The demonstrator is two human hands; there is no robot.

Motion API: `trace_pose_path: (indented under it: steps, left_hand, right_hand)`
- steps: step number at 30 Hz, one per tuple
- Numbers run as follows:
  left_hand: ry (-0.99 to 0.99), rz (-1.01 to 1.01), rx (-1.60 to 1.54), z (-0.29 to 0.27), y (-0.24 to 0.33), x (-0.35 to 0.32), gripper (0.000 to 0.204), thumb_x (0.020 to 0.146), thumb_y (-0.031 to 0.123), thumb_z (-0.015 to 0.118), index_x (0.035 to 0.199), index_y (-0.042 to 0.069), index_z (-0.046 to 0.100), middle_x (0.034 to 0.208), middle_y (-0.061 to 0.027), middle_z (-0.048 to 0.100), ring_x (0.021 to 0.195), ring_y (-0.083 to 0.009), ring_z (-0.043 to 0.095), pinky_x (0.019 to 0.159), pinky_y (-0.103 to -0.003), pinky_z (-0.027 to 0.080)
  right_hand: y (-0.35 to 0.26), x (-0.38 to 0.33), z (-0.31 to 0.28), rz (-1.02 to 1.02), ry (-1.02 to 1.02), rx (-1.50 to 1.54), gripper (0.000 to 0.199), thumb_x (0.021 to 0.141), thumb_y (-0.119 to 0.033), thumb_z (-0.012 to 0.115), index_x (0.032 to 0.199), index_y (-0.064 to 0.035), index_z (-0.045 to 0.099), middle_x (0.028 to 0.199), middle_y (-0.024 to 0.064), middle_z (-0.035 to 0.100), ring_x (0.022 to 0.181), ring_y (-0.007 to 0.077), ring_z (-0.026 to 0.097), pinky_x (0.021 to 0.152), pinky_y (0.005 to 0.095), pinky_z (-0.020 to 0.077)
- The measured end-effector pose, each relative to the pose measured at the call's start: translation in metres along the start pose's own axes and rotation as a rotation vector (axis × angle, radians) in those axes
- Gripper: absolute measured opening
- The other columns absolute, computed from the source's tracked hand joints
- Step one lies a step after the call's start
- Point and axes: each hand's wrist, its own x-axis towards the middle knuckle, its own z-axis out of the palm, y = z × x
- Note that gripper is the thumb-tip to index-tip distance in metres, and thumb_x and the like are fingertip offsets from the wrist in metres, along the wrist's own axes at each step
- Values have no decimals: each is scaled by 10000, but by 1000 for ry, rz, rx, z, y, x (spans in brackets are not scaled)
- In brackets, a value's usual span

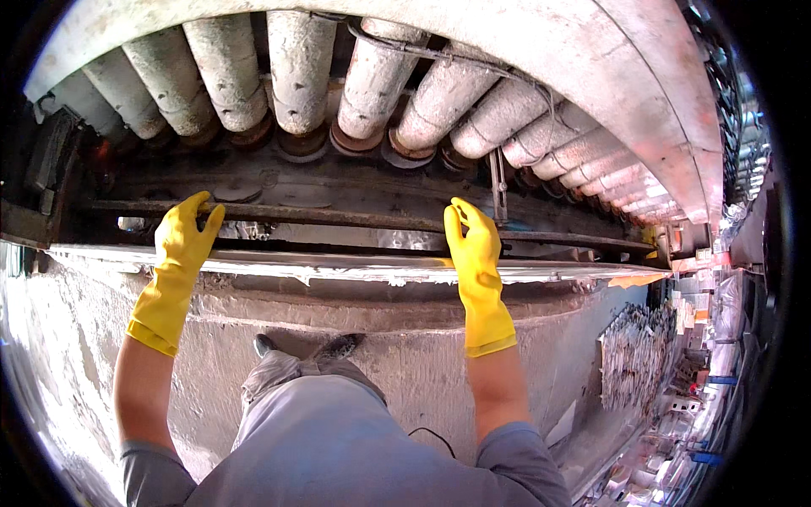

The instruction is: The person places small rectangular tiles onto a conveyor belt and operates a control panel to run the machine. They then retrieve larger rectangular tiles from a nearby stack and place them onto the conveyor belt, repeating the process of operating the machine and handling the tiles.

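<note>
Left of centre, a gloved left hand [180, 239] spreads its grip near a dark bar [338, 218]. The right hand [475, 249], centre-right, has an unclear grip.

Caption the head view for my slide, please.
Left hand and right hand, both yellow-gloved, at a dark bar near pale cylinders.

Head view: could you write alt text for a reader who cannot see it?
The person's yellow-gloved left hand and right hand are spread apart at a long white-crusted edge; whether they grip it is unclear. Beyond runs a row of thick whitish cylinders; nearer, the person's shoes stand on a grey floor.
</note>
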Motion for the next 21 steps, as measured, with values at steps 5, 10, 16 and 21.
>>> trace_pose_path:
  steps: [5,10,16,21]
  left_hand:
    - [-53,13,30,6,-9,-23,515,922,414,758,1265,32,714,1152,-207,751,1104,-377,707,987,-441,550]
    - [42,110,56,11,-20,-44,496,925,419,759,1235,34,721,1128,-196,757,1083,-370,715,970,-447,558]
    - [24,137,55,10,-18,-50,510,933,435,744,1211,9,722,1127,-223,752,1082,-383,717,958,-450,566]
    - [2,167,53,9,-23,-55,496,951,443,717,1202,15,729,1114,-208,761,1059,-377,724,953,-442,568]
  right_hand:
    - [5,-28,-6,-5,71,-112,312,977,-331,718,1135,-69,782,996,161,790,939,336,760,838,422,584]
    - [7,-47,-7,-14,115,-203,289,976,-338,711,1104,-91,788,969,153,787,900,341,758,806,427,586]
    - [21,-54,-2,24,193,-269,285,964,-354,718,1063,-98,797,964,140,789,894,346,756,793,432,592]
    - [30,-57,1,54,177,-305,311,962,-380,716,1064,-97,796,989,143,788,912,359,751,810,437,591]
